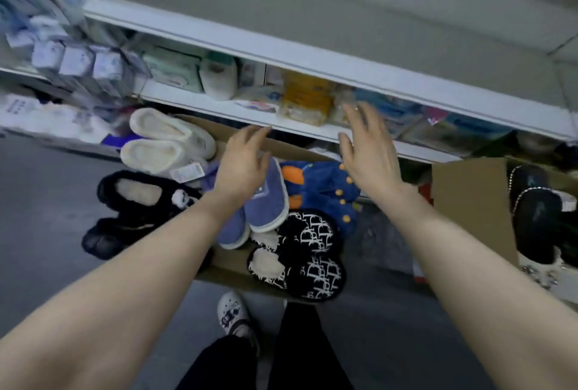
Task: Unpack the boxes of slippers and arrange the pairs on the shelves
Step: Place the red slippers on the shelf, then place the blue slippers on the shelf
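Note:
An open cardboard box (237,271) on the floor holds several pairs of slippers: white fluffy ones (165,142), black fuzzy ones (137,202), lilac ones (266,205), blue ones with orange dots (325,192) and black ones with white letters (312,258). My left hand (244,161) hovers above the lilac pair with fingers relaxed and holds nothing. My right hand (366,145) is raised in front of the shelf edge, fingers spread and empty. The white shelf (250,45) above the box is bare.
The lower shelf (225,108) carries packaged goods. A second cardboard box (469,202) at the right holds black studded slippers (534,211). White packs (47,117) lie at the left. My foot in a white clog (233,314) stands on the grey floor.

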Action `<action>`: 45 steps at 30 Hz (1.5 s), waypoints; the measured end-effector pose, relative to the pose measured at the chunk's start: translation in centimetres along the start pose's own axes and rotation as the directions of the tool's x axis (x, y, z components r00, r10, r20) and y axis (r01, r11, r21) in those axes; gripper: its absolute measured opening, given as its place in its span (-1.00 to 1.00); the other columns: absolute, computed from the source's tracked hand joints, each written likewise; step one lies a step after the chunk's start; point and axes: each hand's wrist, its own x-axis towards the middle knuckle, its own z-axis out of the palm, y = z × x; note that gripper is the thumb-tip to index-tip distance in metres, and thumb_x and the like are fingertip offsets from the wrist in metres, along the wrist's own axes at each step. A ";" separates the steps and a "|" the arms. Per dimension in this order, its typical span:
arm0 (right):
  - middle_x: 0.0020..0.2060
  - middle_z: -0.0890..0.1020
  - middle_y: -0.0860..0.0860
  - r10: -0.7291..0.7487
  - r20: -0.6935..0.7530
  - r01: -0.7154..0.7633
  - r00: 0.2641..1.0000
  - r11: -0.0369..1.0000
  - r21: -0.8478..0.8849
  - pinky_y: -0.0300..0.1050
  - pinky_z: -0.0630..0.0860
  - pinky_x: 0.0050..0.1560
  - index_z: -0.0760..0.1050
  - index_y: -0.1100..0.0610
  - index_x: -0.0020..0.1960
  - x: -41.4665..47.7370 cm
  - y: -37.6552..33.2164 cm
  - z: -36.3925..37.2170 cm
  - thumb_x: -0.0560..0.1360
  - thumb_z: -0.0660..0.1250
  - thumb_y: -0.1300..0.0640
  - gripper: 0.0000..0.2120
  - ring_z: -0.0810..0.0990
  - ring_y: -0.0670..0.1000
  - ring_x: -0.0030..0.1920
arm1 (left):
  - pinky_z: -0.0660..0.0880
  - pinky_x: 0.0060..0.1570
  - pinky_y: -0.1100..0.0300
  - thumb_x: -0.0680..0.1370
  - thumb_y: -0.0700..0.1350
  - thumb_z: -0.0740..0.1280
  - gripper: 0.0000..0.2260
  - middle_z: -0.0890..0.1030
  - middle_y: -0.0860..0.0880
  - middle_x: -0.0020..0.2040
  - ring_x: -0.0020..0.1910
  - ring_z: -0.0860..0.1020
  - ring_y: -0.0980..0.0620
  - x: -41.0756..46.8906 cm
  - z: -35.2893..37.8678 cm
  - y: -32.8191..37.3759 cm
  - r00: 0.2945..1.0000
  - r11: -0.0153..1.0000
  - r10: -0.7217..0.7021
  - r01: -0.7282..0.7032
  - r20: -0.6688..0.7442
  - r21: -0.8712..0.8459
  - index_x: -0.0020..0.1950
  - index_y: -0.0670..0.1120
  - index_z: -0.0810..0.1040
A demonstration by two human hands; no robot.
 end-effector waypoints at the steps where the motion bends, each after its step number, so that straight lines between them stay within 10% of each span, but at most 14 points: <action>1: 0.43 0.35 0.25 0.026 0.078 -0.027 0.997 1.000 0.004 0.15 0.36 0.38 0.30 0.16 0.50 -2.1 0.4 1.7 0.60 0.18 0.13 -0.53 0.35 0.27 0.41 | 0.39 0.18 -0.04 0.53 -0.22 0.30 -0.58 0.47 -0.22 0.29 0.21 0.46 -0.25 -2.6 1.4 -1.0 0.995 0.997 -0.072 0.074 0.074 -0.016 0.40 -0.17 0.43; 8: 0.43 0.33 0.16 0.125 0.502 -0.139 0.856 0.990 -0.010 0.12 0.49 0.20 0.23 0.10 0.54 -9.0 2.6 9.8 0.60 0.27 0.09 -0.46 0.44 0.27 0.31 | 0.44 0.16 -0.03 0.46 -0.21 0.44 -0.51 0.52 -0.24 0.24 0.19 0.51 -0.28 -14.3 6.7 -4.9 0.849 0.890 -0.436 0.456 0.298 0.006 0.37 -0.19 0.46; 20: 0.32 0.47 0.14 0.113 0.747 -0.366 0.655 0.912 0.182 0.13 0.46 0.20 0.11 -0.09 0.54 -4.1 -0.1 23.5 0.61 0.18 -0.13 -0.45 0.48 0.22 0.27 | 0.41 0.19 -0.01 0.58 0.07 0.30 -0.40 0.34 -0.23 0.41 0.26 0.46 -0.23 -14.6 13.3 -12.8 0.494 0.526 -0.813 0.850 0.308 0.027 0.54 -0.04 0.16; 28: 0.42 0.43 -0.04 0.144 0.799 -0.690 0.583 0.607 0.394 0.01 0.42 0.30 0.05 -0.12 0.56 -2.7 0.8 26.8 0.55 0.36 -0.04 -0.29 0.45 0.05 0.36 | 0.30 0.40 -0.05 0.60 0.20 0.15 -0.38 0.33 -0.16 0.48 0.41 0.36 -0.21 -12.5 16.0 -15.6 0.280 0.178 -0.897 0.937 0.343 -0.299 0.57 -0.02 0.07; 40: -0.05 0.57 -0.50 0.048 0.836 -0.767 0.547 0.429 0.477 -0.26 0.50 0.10 0.31 -0.29 0.32 -0.5 3.3 25.2 0.49 0.46 0.19 -0.42 0.56 -0.36 0.02 | 0.49 0.22 0.03 0.32 0.01 0.56 -0.20 0.49 -0.06 0.31 0.19 0.52 -0.04 -11.6 14.6 -16.1 0.302 -0.044 -0.834 0.798 0.462 -0.602 0.47 -0.07 0.25; 45: 0.27 0.57 -0.09 0.169 0.822 -0.828 0.543 0.269 0.492 0.06 0.55 0.23 0.34 -0.19 0.45 -1.7 4.1 24.1 0.45 0.50 0.19 -0.33 0.59 -0.04 0.20 | 0.50 0.13 0.08 0.41 -0.16 0.51 -0.28 0.47 -0.05 0.29 0.17 0.51 -0.02 -11.1 13.0 -14.5 0.381 -0.007 -0.821 0.739 0.426 -0.674 0.49 -0.07 0.23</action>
